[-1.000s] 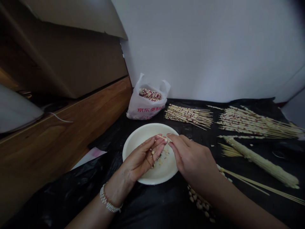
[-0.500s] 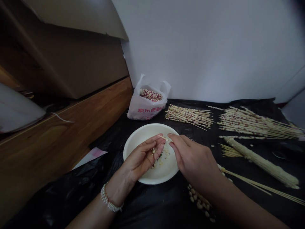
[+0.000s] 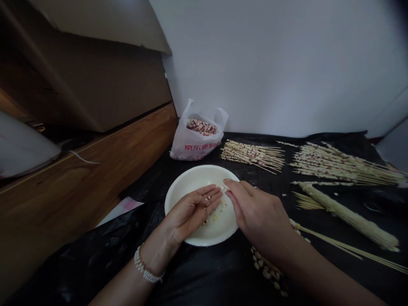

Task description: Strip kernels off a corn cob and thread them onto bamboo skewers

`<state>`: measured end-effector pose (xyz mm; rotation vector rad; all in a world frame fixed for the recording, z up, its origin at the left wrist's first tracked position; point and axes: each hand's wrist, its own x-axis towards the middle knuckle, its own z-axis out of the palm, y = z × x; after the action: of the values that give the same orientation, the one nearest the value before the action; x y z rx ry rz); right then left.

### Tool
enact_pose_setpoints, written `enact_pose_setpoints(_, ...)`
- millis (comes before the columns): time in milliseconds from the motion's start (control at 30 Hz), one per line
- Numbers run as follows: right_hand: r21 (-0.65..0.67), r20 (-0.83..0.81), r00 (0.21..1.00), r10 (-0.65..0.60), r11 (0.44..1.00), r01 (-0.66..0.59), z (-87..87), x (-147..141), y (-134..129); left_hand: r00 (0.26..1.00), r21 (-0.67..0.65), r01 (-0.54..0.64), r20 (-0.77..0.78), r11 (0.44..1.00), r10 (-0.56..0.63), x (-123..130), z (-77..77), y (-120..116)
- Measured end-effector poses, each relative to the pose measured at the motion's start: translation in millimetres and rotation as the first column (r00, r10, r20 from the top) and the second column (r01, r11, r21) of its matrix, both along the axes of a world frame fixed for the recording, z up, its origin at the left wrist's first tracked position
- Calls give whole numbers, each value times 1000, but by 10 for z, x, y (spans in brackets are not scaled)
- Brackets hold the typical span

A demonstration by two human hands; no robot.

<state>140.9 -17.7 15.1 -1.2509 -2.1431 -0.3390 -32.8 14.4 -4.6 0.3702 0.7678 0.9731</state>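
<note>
Over a white bowl (image 3: pixel 178 182), my left hand (image 3: pixel 194 210) lies palm up with its fingers stretched out flat. A few loose corn kernels (image 3: pixel 208 197) rest on its fingers. Close to its fingertips, my right hand (image 3: pixel 255 208) is closed in a pinch on a thin skewer (image 3: pixel 223 188), of which only a pale bit shows at the fingertips. The rest of the skewer is hidden by the hand. Kernels and small scraps (image 3: pixel 218 214) lie at the bottom of the bowl.
A white plastic bag (image 3: pixel 194 146) holds speckled corn cobs (image 3: pixel 201 126). Kernel-threaded skewers lie in a small pile (image 3: pixel 251 154) and a larger pile (image 3: pixel 331 165). Right of me are a stripped cob (image 3: pixel 353 216), bare skewers (image 3: pixel 307 202) and threaded kernels (image 3: pixel 269 272) on black plastic sheeting (image 3: pixel 204 272).
The fingers of my left hand have straightened from a curl and no longer touch the skewer. The stick that crossed them is out of sight. My right hand has hardly moved.
</note>
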Motion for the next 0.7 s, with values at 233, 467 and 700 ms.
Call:
enact_pose_setpoints(233,-9,-2,1000,7,1000,-7,-21,4,1,1000,-24,-23,15,999,23,27,30,7)
enact_pose_setpoints(467,-46,-14,1000,23,999,-24,-41,10,-2,998,-23,-53,28,998,53,48,55,13)
enact_pose_setpoints(700,-48,-12,1000,20,999,-21,-39,10,2,999,-28,10,47,1000,-9,22,64,-5)
